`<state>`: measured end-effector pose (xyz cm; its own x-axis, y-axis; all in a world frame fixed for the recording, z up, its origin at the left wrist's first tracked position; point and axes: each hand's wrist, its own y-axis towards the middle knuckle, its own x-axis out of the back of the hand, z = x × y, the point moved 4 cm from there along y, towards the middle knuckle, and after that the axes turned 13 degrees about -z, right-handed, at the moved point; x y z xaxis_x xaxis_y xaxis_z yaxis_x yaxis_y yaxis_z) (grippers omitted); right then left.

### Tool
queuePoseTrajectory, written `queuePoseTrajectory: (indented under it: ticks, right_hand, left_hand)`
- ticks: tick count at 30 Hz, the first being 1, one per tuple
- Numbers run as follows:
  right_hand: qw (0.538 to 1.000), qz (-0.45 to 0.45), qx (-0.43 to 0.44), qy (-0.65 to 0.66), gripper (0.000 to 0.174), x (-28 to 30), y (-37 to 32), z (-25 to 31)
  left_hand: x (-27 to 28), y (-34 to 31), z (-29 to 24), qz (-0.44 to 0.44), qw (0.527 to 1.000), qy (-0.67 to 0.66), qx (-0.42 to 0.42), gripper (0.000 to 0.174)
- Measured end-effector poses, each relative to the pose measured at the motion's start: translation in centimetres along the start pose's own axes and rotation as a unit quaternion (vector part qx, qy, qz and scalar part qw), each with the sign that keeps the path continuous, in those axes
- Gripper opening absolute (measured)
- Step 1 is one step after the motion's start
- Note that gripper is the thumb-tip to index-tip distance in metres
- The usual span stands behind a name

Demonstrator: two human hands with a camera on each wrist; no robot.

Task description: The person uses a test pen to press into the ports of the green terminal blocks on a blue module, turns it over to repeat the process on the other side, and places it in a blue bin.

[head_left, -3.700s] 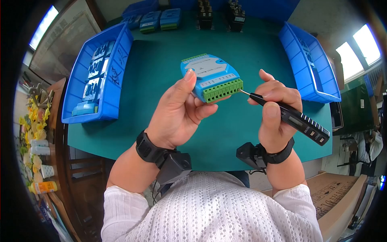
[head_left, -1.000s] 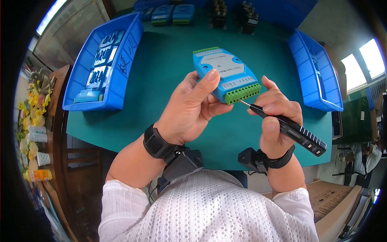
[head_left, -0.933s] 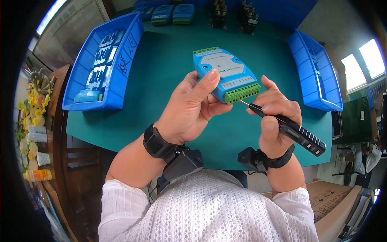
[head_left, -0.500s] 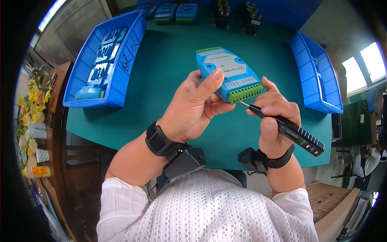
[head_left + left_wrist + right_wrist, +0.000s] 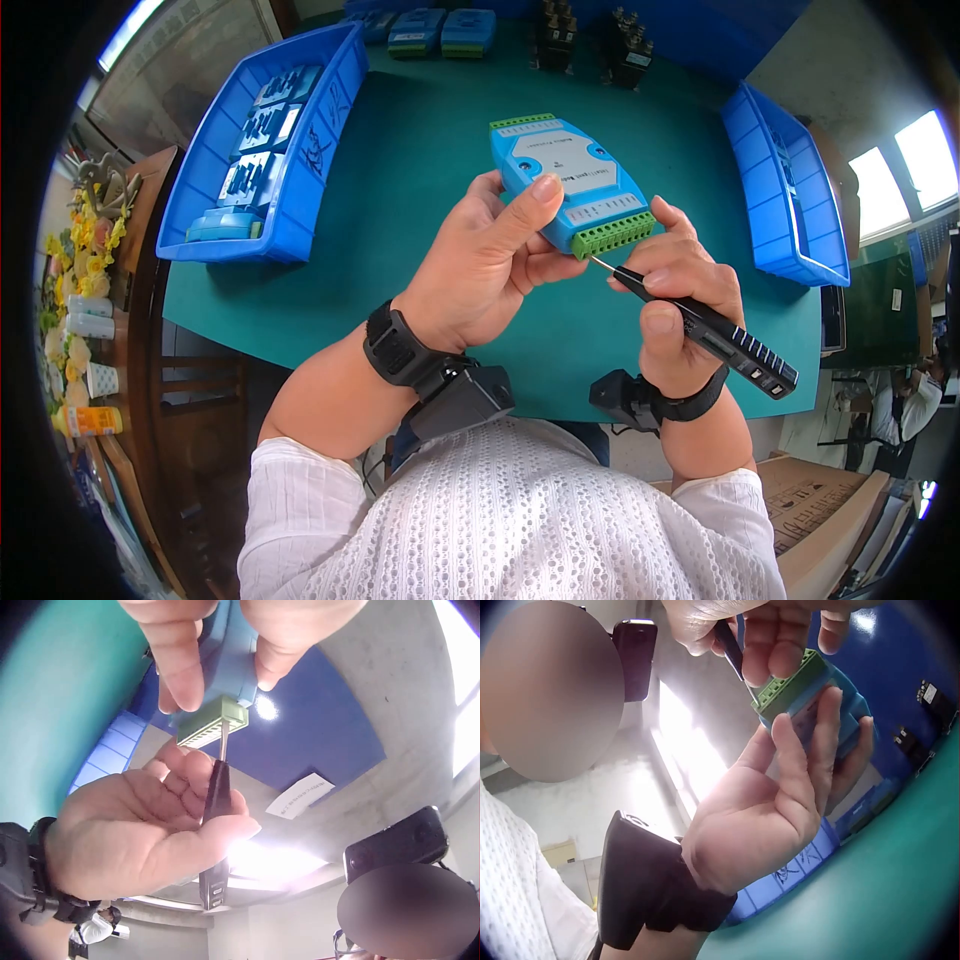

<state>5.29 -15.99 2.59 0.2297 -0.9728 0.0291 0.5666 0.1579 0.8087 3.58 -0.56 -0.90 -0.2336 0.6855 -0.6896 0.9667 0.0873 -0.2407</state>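
Observation:
In the head view my left hand [image 5: 480,255] grips a blue module [image 5: 575,165] with a grey label, thumb on top and fingers beneath. A green screw-terminal block [image 5: 615,235] runs along its near edge, and another [image 5: 522,121] along its far edge. My right hand [image 5: 690,285] pinches a black voltage tester screwdriver [image 5: 735,345] with a small display window and buttons on its body. Its metal tip is at the left end of the near terminal block. The left wrist view shows the screwdriver's blade [image 5: 224,739] right at the block's end opening.
Blue bins stand left [image 5: 315,150] and right [image 5: 775,190] on the green table [image 5: 430,120]; the left one holds several modules. More blue modules [image 5: 468,32] and black components with metal terminals [image 5: 628,50] sit at the back. A cardboard box [image 5: 820,500] is at lower right.
The tip has shifted along the near terminal block from its right end to its left end. The module has moved slightly right in view; both hands keep their holds.

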Motion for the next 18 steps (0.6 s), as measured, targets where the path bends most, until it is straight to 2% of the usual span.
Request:
queuePoseTrajectory:
  ticks: [2, 4, 6, 9, 12, 16, 18]
  right_hand:
    - [1.000, 0.005, 0.008, 0.003, 0.022, 0.2, 0.2, 0.1]
    - [0.996, -0.030, 0.008, 0.082, 0.024, 0.9, 0.5, -0.2]
    - [0.994, -0.072, 0.022, 0.075, 0.028, 1.6, 0.8, -0.3]
    - [0.989, -0.145, 0.014, 0.041, 0.027, 2.3, 0.6, -0.5]
    - [0.980, -0.182, -0.066, 0.047, 0.023, 2.5, 0.8, -1.1]
    - [0.977, -0.191, -0.094, -0.018, 0.020, 2.8, 0.8, -2.1]
    - [0.978, -0.186, -0.079, -0.042, 0.019, 2.8, 0.9, -2.4]
  left_hand:
    - [-0.2, -0.1, -0.3, -0.003, 1.000, 0.007, -0.016, 0.038]
    - [-0.5, -0.1, -0.7, 0.007, 0.999, 0.011, -0.039, 0.040]
    - [-0.4, 0.1, -1.5, 0.024, 0.997, 0.013, -0.071, 0.045]
    - [-0.6, 0.0, -2.3, 0.040, 0.989, 0.059, -0.127, 0.058]
    - [-0.4, 0.5, -2.4, 0.099, 0.977, 0.132, -0.136, 0.084]
    - [-1.0, 0.2, -2.2, 0.127, 0.968, 0.154, -0.153, 0.084]
    - [-1.1, 0.1, -2.1, 0.138, 0.960, 0.182, -0.164, 0.082]
